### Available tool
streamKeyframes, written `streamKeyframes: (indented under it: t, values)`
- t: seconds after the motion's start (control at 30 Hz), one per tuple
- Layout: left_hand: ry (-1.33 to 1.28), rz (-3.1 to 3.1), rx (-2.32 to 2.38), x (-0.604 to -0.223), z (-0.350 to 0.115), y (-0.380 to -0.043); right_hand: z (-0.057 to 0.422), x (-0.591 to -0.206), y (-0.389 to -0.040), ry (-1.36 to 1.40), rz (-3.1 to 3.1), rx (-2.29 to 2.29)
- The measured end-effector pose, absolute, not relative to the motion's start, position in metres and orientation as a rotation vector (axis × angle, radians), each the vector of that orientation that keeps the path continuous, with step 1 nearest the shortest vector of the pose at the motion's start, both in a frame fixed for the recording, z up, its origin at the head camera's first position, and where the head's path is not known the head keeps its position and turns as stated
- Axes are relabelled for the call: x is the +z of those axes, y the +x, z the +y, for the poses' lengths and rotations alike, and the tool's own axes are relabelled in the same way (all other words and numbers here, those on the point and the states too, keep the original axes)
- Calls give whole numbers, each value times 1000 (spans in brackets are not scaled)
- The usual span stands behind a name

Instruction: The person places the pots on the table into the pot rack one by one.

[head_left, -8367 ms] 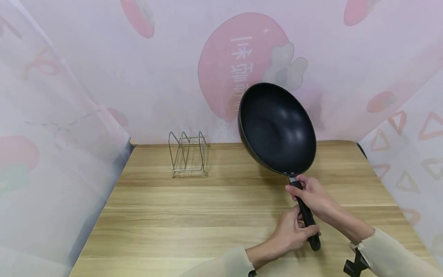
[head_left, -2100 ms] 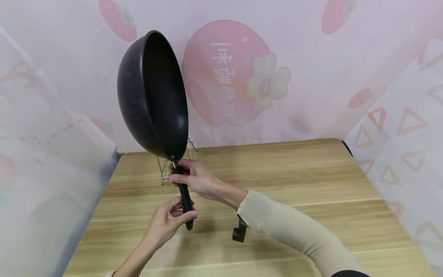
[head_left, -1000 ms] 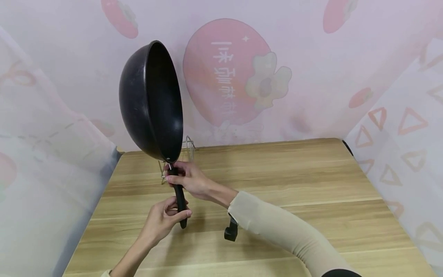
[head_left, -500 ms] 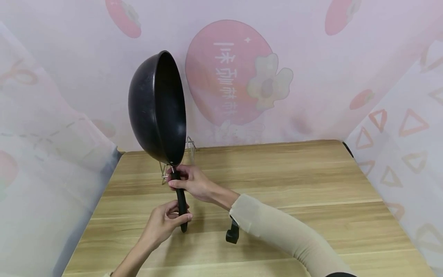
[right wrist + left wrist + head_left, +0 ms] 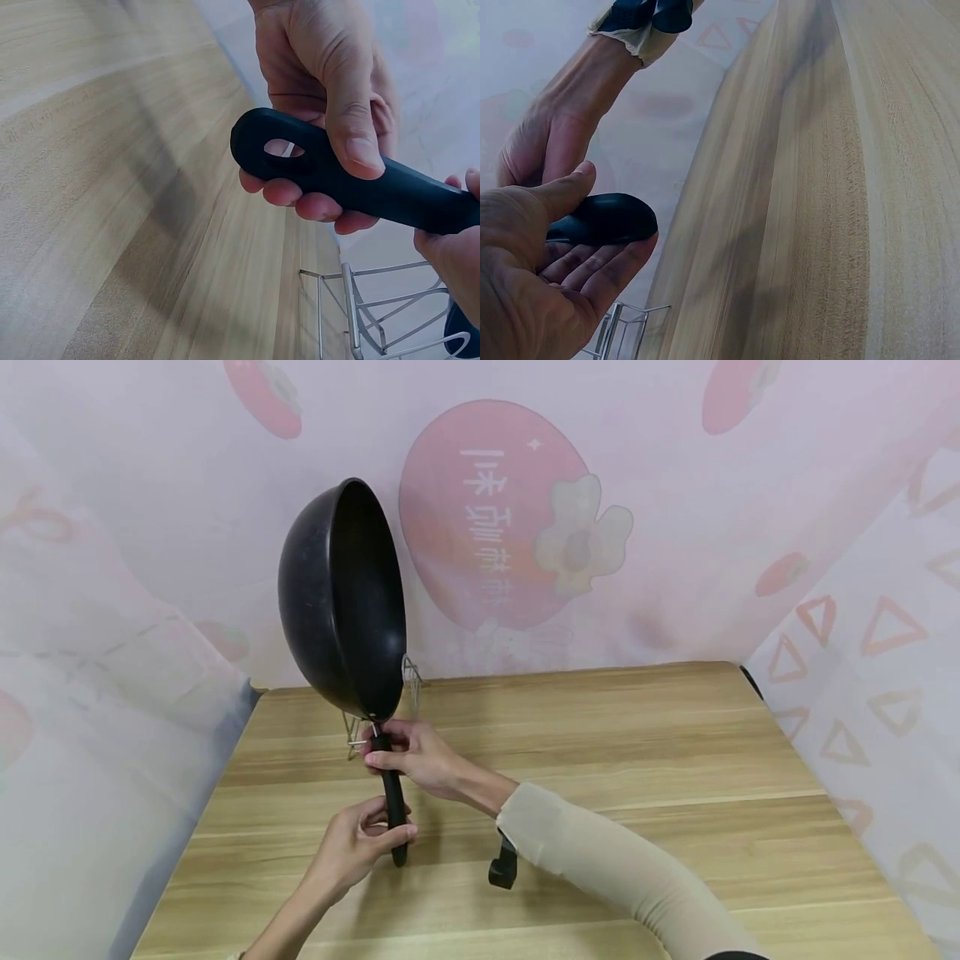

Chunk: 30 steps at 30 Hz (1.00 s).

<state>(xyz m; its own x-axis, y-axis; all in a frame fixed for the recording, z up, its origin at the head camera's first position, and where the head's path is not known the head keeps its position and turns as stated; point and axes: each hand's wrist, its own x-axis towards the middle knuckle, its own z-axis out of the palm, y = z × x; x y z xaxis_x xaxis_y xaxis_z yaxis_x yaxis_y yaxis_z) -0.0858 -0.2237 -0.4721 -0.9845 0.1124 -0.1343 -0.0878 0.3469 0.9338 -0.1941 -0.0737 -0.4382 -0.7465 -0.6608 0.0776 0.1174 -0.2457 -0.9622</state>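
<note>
A black wok point(image 5: 341, 602) stands nearly on edge above the left back of the table, its hollow side turned to the right. My right hand point(image 5: 427, 762) grips the handle point(image 5: 392, 793) close to the pan. Lower down, my left hand point(image 5: 348, 843) holds the same handle near its end, thumb on one side and fingers on the other; the right wrist view shows this left hand point(image 5: 322, 75) around the handle point(image 5: 315, 161) by its hanging hole. Behind the wok is a wire rack point(image 5: 412, 681), mostly hidden. Whether the wok touches the rack cannot be told.
The wood-grain table point(image 5: 600, 760) stretches out to the right. A pale printed backdrop point(image 5: 675, 527) closes off the back and both sides. A black device point(image 5: 503, 864) hangs below my right wrist.
Over about eight seconds, both hands have carried the wok from the right to the rack on the left and turned it edge-on. In the last second it has sunk slightly.
</note>
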Motion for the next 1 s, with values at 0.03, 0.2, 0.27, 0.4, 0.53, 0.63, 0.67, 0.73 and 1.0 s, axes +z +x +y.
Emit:
streamKeyframes:
  t: [0.03, 0.2, 0.27, 0.4, 0.53, 0.63, 0.67, 0.73, 1.0]
  values:
    - [17, 2432, 1700, -472, -223, -86, -73, -438, -194, -664, 1510, -2032]
    - [22, 2434, 1706, -472, -222, -86, -72, -439, -194, -661, 1496, -2036]
    - [31, 2436, 1704, -473, -222, -87, -72, -440, -194, -659, 1489, -2040]
    - [27, 2443, 1696, -474, -222, -87, -71, -442, -195, -653, 1476, -2046]
    - [36, 2446, 1686, -476, -222, -88, -70, -445, -196, -667, 1478, -2036]
    - [68, 2449, 1680, -478, -222, -89, -68, -445, -197, -693, 1492, -2025]
    - [77, 2449, 1679, -478, -222, -90, -68, -446, -198, -702, 1495, -2022]
    - [88, 2446, 1677, -479, -222, -91, -66, -446, -198, -721, 1505, -2013]
    - [81, 2436, 1670, -484, -221, -93, -61, -450, -200, -758, 1526, -1983]
